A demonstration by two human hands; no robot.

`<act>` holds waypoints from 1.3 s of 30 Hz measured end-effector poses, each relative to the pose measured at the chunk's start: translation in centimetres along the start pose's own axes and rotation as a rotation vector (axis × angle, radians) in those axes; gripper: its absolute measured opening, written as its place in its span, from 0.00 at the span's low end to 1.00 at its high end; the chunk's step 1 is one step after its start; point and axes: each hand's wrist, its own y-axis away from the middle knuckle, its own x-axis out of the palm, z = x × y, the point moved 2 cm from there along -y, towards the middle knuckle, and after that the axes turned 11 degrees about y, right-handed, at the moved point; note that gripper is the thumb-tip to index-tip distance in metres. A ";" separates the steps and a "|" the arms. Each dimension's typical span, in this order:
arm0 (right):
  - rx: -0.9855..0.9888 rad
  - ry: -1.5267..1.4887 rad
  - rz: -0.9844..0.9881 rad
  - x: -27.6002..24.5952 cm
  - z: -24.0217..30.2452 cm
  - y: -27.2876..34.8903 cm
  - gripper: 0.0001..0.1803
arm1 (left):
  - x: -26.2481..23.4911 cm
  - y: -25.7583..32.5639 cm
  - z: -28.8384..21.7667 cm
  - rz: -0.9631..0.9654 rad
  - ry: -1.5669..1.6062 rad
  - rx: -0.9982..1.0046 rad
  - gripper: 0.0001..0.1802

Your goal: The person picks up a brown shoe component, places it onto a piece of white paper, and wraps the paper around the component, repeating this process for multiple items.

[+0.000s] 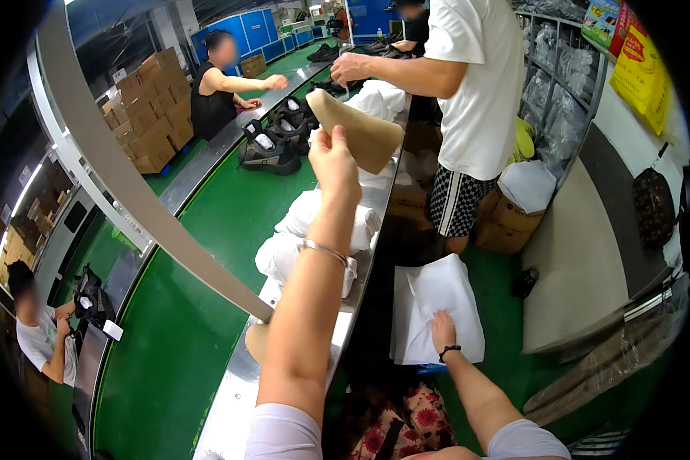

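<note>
My left hand is raised over the metal ledge, its fingers and thumb pinching the edge of a curved tan sheet that looks like stiff board. My right hand rests on a stack of white paper sheets at the lower right, fingers lying on the creased top sheet. White paper-wrapped bundles sit on the ledge beside my left forearm. Another tan piece shows partly from behind that arm. Beyond my left hand, dark shoes with white stuffing stand on the green conveyor belt.
A slanting grey post rises from the ledge at left. A person in a white shirt stands close ahead. Across the green belt are two more people. Cartons are stacked behind; a wire rack holds plastic-wrapped things.
</note>
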 end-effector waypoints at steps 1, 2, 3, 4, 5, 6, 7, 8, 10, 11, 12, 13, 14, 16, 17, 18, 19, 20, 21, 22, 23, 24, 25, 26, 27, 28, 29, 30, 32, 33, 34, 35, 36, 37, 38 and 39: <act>0.014 -0.043 0.240 0.1 0.1 0.2 0.14 | -1.7 -2.0 0.7 -0.007 0.110 -0.064 0.07; 0.110 -0.063 0.241 -0.7 -0.2 -0.1 0.13 | -1.5 -2.5 -0.3 -0.022 0.226 -0.071 0.08; 0.206 -0.083 0.242 -1.5 -0.6 -0.9 0.13 | -1.2 -2.5 -1.2 -0.004 0.266 -0.027 0.08; 0.302 -0.108 0.240 -2.3 -0.8 -1.5 0.13 | -0.6 -2.2 -2.6 0.018 0.303 0.018 0.08; 0.201 -0.071 0.131 -2.5 -1.2 -1.9 0.13 | -0.7 -2.3 -2.9 0.028 0.284 0.041 0.08; 0.206 -0.058 0.229 -2.7 -1.3 -1.5 0.13 | -0.9 -2.1 -2.8 0.016 0.274 0.005 0.08; 0.200 -0.043 0.321 -2.8 -1.2 -1.5 0.14 | -1.3 -2.1 -2.8 0.004 0.269 -0.018 0.08; 0.181 -0.031 0.404 -2.9 -0.6 -2.1 0.14 | -1.6 -2.6 -3.2 -0.004 0.265 -0.025 0.08; 0.216 -0.051 0.216 -4.2 0.0 -2.8 0.11 | -1.5 -3.1 -3.8 0.038 0.286 -0.035 0.09; 0.160 -0.074 0.063 -5.0 0.3 -3.0 0.11 | -0.9 -3.0 -4.6 -0.007 0.362 -0.026 0.08; 0.103 -0.098 -0.090 -5.9 0.7 -3.1 0.10 | -0.3 -3.0 -5.5 -0.050 0.436 -0.017 0.08; 0.103 -0.163 -0.193 -6.7 1.3 -2.9 0.09 | -0.6 -3.4 -5.5 -0.077 0.479 0.016 0.07; 0.111 -0.176 -0.221 -7.4 2.1 -2.8 0.09 | -1.0 -3.7 -6.2 -0.105 0.516 0.053 0.06; 0.133 -0.190 -0.289 -9.1 2.8 -3.0 0.10 | -0.8 -3.4 -7.7 -0.186 0.516 0.119 0.05; 0.127 -0.137 -0.335 -9.8 2.9 -3.2 0.10 | -0.7 -2.8 -8.8 -0.232 0.545 0.117 0.06; 0.166 -0.174 -0.305 -10.3 2.8 -3.5 0.10 | -0.6 -2.1 -9.8 -0.278 0.574 0.117 0.06; 0.213 -0.208 -0.270 -10.8 2.5 -3.5 0.10 | -0.6 -0.8 -10.5 -0.225 0.543 0.075 0.07; 0.265 -0.246 -0.240 -11.2 2.2 -3.5 0.10 | -0.7 1.3 -11.0 -0.167 0.511 0.030 0.07; 0.317 -0.355 -0.179 -11.3 1.8 -3.6 0.10 | -1.1 3.5 -11.1 -0.108 0.479 -0.016 0.08; 0.356 -0.471 -0.118 -11.2 1.8 -3.9 0.10 | -2.5 5.5 -11.2 -0.104 0.352 -0.021 0.10; 0.396 -0.579 -0.062 -11.5 1.4 -4.5 0.11 | -2.8 8.2 -11.5 -0.092 0.339 0.010 0.11; 0.344 -0.608 -0.069 -12.5 0.9 -5.7 0.11 | -3.5 10.9 -11.6 -0.135 0.103 0.057 0.11; 0.305 -0.629 -0.071 -13.3 0.0 -6.2 0.11 | -3.7 13.7 -11.3 -0.163 -0.154 0.088 0.11; 0.270 -0.657 -0.055 -13.6 0.0 -6.1 0.11 | -4.7 16.0 -11.2 -0.119 -0.325 0.040 0.11; 0.333 -0.816 -0.002 -14.8 1.4 -6.2 0.11 | -5.9 18.1 -10.8 -0.114 -0.489 0.070 0.10; 0.388 -0.979 0.042 -17.1 3.6 -6.7 0.10 | -6.5 20.1 -10.3 -0.100 -0.456 0.033 0.10; 0.310 -1.040 0.000 -18.9 5.0 -7.0 0.10 | -7.1 21.7 -9.4 -0.027 -0.471 0.009 0.10; 0.238 -1.067 0.062 -20.6 5.6 -7.1 0.09 | -7.6 23.3 -8.4 0.029 -0.453 -0.011 0.12; 0.146 -1.130 0.133 -24.8 9.1 -6.4 0.09 | -8.2 25.9 -8.5 0.093 -0.631 -0.134 0.15; 0.067 -1.104 0.176 -27.0 11.4 -5.7 0.09 | -9.4 26.7 -8.0 0.119 -0.605 -0.133 0.18; -0.009 -1.076 0.215 -29.2 13.4 -5.0 0.08 | -10.7 27.3 -7.1 0.108 -0.563 -0.118 0.18; -0.088 -1.046 0.255 -31.1 15.2 -4.1 0.08 | -11.9 27.8 -6.4 0.095 -0.520 -0.102 0.19; -0.163 -0.905 0.324 -32.2 16.1 -3.0 0.07 | -12.4 28.4 -5.8 0.086 -0.471 -0.094 0.19; -0.210 -0.832 0.354 -32.4 17.2 -1.6 0.07 | -12.7 29.1 -5.8 0.099 -0.422 -0.135 0.18; -0.258 -0.761 0.385 -32.3 18.5 -0.3 0.07 | -12.9 29.6 -5.7 0.111 -0.374 -0.175 0.17; -0.299 -0.735 0.443 -32.3 19.8 0.6 0.07 | -13.2 30.1 -5.7 0.120 -0.327 -0.213 0.17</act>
